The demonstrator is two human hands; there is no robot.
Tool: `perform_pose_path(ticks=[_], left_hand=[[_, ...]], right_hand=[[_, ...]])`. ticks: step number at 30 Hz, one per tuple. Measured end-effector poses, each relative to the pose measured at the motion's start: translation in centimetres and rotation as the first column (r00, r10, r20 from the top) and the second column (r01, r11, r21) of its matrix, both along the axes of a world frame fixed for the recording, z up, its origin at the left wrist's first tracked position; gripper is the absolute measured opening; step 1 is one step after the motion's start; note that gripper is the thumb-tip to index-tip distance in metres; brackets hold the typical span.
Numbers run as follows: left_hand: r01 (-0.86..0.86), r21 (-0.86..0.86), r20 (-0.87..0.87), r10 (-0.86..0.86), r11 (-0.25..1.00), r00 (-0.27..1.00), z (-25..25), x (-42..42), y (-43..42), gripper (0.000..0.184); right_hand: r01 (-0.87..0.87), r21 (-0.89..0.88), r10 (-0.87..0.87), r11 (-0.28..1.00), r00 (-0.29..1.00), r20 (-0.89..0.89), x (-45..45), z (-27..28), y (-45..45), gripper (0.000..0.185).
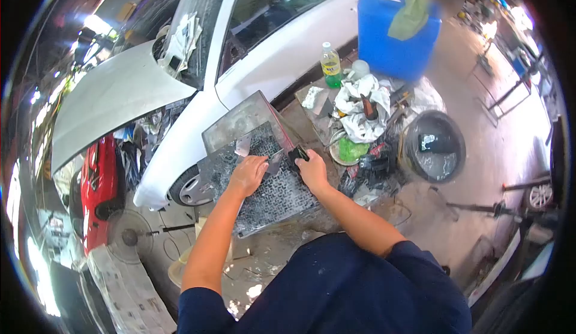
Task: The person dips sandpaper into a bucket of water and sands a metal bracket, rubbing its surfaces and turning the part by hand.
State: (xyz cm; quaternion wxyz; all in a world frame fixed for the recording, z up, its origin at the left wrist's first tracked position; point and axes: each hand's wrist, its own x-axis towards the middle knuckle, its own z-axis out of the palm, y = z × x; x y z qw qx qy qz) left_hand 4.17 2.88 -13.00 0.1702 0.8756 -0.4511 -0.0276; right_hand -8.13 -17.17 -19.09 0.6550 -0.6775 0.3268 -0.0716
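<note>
A dark textured mat lies over a grey box-like stand in front of me. Above the mat, my left hand has its fingers closed at a small flat grey piece. My right hand is wrapped round a small black object at the mat's right edge. A pale flat piece rests on the mat beyond my left hand. The two hands are apart, with the grey piece between them.
A white car with a raised hood stands ahead. To the right are a green-liquid bottle, white cloths, a blue container and a round basin with water. A fan stands at the left.
</note>
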Motion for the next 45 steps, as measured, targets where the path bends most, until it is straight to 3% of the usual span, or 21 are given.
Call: perform_pose_path(ticks=[1,3,4,7,8,10,12,19,23,27,31,32,33,35,38,42,45], left_hand=[[-0.017,-0.039,-0.029,0.016,0.999,0.999,-0.5,0.2,0.1,0.036],[-0.02,0.001,0.081,0.02,1.0,0.997,-1.4,0.7,0.1,0.03],[-0.026,0.017,0.136,0.024,1.0,0.99,-1.9,0.8,0.1,0.028],[-0.061,0.002,0.208,0.06,0.998,0.976,-3.0,0.8,0.5,0.026],[-0.059,-0.058,0.222,0.071,0.997,0.972,-3.4,0.6,0.6,0.026],[-0.053,-0.174,0.241,0.095,0.983,0.966,-4.1,0.5,0.4,0.026],[-0.025,-0.115,0.282,0.057,0.993,0.958,-4.9,1.1,0.8,0.025],[0.016,-0.079,0.303,0.008,0.997,0.953,-4.7,1.6,0.5,0.029],[0.042,-0.055,0.32,-0.023,0.998,0.947,-4.8,1.6,0.9,0.029],[0.054,-0.044,0.324,-0.037,0.998,0.945,-4.8,2.1,0.4,0.029],[0.105,-0.092,0.339,-0.068,0.99,0.938,-4.8,1.8,1.0,0.029],[0.061,-0.028,0.341,-0.048,0.998,0.939,-5.0,2.0,1.1,0.028],[0.078,-0.039,0.326,-0.061,0.996,0.943,-4.9,2.1,0.8,0.028],[0.094,-0.058,0.29,-0.074,0.994,0.954,-4.8,1.9,1.1,0.028],[0.105,-0.072,0.308,-0.078,0.992,0.948,-4.8,1.7,1.4,0.028],[0.121,-0.102,0.306,-0.084,0.987,0.948,-4.6,1.7,0.9,0.028],[0.096,-0.052,0.327,-0.074,0.994,0.942,-4.8,2.0,1.1,0.028]], right_hand=[[0.057,-0.031,-0.054,0.998,0.995,0.079,0.3,0.3,1.8,0.028],[0.171,-0.096,-0.143,0.981,0.959,0.245,0.8,0.8,5.5,0.029],[0.041,-0.009,-0.038,0.999,0.976,0.216,1.1,0.6,7.0,0.035],[0.193,-0.074,-0.169,0.978,0.954,0.248,1.6,0.4,11.3,0.045],[0.26,-0.074,-0.221,0.963,0.914,0.339,2.8,-2.4,12.7,0.055],[0.261,-0.016,-0.241,0.965,0.914,0.326,2.7,-1.7,13.4,0.057],[0.23,0.036,-0.23,0.973,0.932,0.279,2.0,0.5,12.8,0.057],[0.155,-0.144,-0.138,0.977,0.983,0.122,1.8,1.9,13.3,0.055],[0.143,-0.118,-0.133,0.983,0.987,0.085,2.6,-0.2,10.2,0.054],[0.11,-0.201,-0.084,0.973,0.988,0.133,0.9,2.3,12.6,0.049],[0.111,-0.197,-0.107,0.974,0.994,0.031,2.0,1.5,10.4,0.049],[0.081,-0.182,-0.083,0.98,0.997,-0.001,1.8,1.7,11.5,0.049],[0.101,-0.215,-0.087,0.971,0.993,0.074,1.0,2.8,12.6,0.051],[0.027,-0.195,-0.026,0.981,1.0,0.009,0.9,2.9,11.6,0.053],[0.072,-0.195,-0.076,0.978,0.997,-0.011,2.3,0.7,11.0,0.055],[0.01,-0.194,-0.004,0.981,0.999,0.033,0.5,3.4,11.2,0.058],[0.059,-0.234,-0.053,0.97,0.998,0.031,2.2,0.3,11.0,0.058]])
